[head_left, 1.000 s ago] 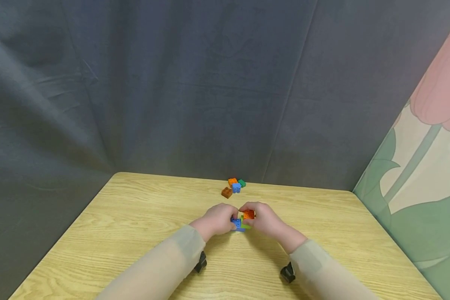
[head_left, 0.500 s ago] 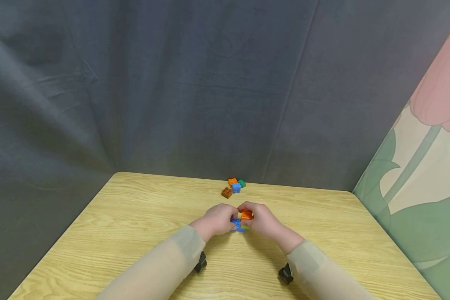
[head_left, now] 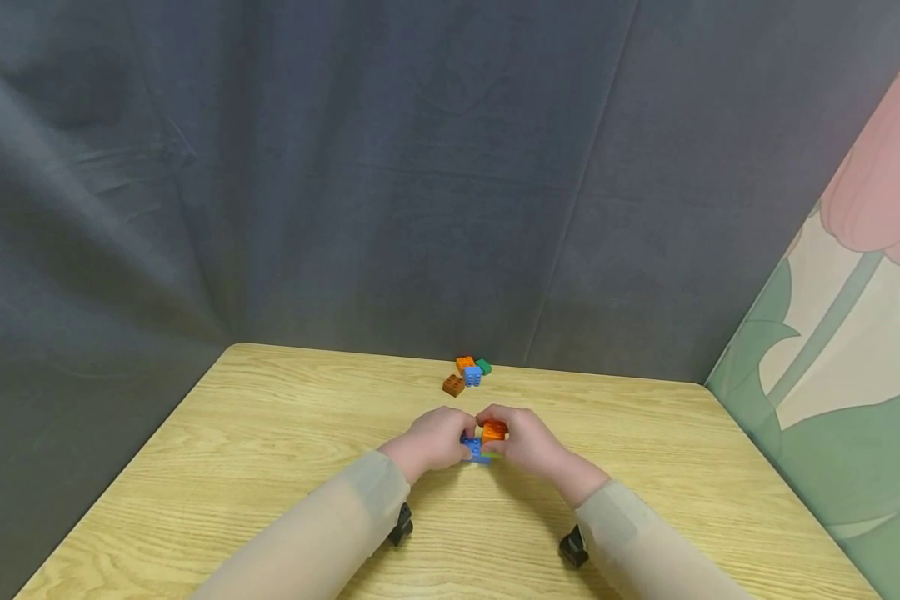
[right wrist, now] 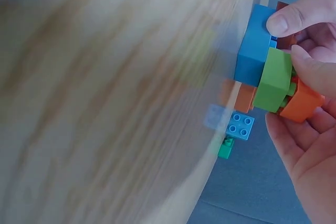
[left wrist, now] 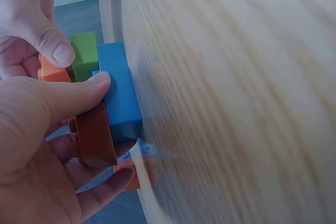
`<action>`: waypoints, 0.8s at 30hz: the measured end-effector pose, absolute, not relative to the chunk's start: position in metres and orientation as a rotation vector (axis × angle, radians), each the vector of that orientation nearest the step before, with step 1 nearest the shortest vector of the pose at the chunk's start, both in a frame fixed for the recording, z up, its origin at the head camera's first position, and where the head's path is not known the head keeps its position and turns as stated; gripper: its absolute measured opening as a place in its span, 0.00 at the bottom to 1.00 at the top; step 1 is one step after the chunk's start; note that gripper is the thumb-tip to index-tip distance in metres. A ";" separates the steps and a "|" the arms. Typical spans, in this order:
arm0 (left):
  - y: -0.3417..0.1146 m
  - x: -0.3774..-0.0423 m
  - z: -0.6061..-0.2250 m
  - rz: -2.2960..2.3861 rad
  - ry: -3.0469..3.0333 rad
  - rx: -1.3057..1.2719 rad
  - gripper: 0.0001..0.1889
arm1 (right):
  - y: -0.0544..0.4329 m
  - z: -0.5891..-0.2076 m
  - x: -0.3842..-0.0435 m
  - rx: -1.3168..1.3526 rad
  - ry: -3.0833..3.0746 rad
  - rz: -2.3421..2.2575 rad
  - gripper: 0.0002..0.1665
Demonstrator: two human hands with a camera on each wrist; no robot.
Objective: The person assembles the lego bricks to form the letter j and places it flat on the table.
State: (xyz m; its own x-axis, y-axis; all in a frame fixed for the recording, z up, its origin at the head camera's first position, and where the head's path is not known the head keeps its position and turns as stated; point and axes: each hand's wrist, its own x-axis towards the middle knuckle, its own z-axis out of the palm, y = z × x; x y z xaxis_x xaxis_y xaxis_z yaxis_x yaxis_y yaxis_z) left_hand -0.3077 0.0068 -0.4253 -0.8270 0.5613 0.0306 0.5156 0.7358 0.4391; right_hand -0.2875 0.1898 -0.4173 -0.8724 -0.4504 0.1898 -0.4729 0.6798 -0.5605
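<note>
A long blue toy brick [left wrist: 122, 93] stands on the table, gripped by my left hand [head_left: 438, 437] with the thumb on its side. A brown brick [left wrist: 97, 137] sits on the blue one within the left fingers; the head view hides it. Beside the brown brick, a light green brick [right wrist: 273, 80] also sits on the blue one. My right hand [head_left: 531, 442] pinches an orange brick [right wrist: 303, 102] against the green brick's studs. Some studs show between them, and the orange brick looks slightly tilted.
Behind the hands lie a loose brown brick [head_left: 453, 385], a blue brick [head_left: 472, 377], an orange brick [head_left: 465, 363] and a dark green brick [head_left: 483, 367]. A dark curtain [head_left: 420, 208] hangs behind the wooden table [head_left: 270, 433].
My right hand has shifted slightly left with the orange brick, which now covers more of the light green brick. The left hand has kept its place and grip.
</note>
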 end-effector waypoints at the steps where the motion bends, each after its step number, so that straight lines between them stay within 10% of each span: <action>1: 0.007 -0.307 -0.425 0.669 2.828 0.877 0.10 | 0.190 -0.417 -0.288 0.791 -2.845 0.956 0.19; 24: 0.006 -0.307 -0.425 0.690 2.823 0.869 0.08 | 0.193 -0.414 -0.289 0.793 -2.893 0.884 0.20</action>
State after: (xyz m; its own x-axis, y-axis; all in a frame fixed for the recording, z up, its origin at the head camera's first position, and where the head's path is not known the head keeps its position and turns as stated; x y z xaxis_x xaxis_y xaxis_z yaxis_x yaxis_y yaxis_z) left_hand -0.3074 0.0064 -0.4251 -0.8305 0.5563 0.0288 0.5069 0.7332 0.4533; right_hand -0.2892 0.1926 -0.4137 -0.8714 -0.4649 0.1563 -0.4730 0.7119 -0.5192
